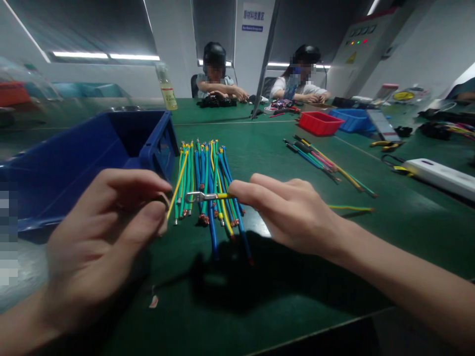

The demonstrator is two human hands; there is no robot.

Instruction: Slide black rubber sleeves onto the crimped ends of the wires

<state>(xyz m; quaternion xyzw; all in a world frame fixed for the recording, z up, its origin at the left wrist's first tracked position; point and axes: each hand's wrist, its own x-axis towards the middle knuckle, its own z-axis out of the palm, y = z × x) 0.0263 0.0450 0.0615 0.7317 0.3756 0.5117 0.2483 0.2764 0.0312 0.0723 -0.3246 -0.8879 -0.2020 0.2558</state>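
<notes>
My right hand [289, 212] grips a yellow-green wire with its fingers closed. A silver cable lug [200, 197] on the wire points left, toward my left hand. A yellow-green length with a bare copper end [352, 208] shows beyond the right wrist, apparently the same wire. My left hand [107, 237] is curled, thumb and fingertips close together; whatever lies between them is too dark and small to name. Below and behind the lug, a bundle of blue, green and yellow wires [202, 168] lies on the green table, some with copper ends, others with metal tips.
A large blue bin [74, 148] stands at left. A second wire group [319, 160], red tray [319, 123], blue tray [352, 120] and white power strip [441, 173] are at right. A bottle [168, 91] stands behind. Two people sit across the table. A paper scrap [153, 301] lies in front.
</notes>
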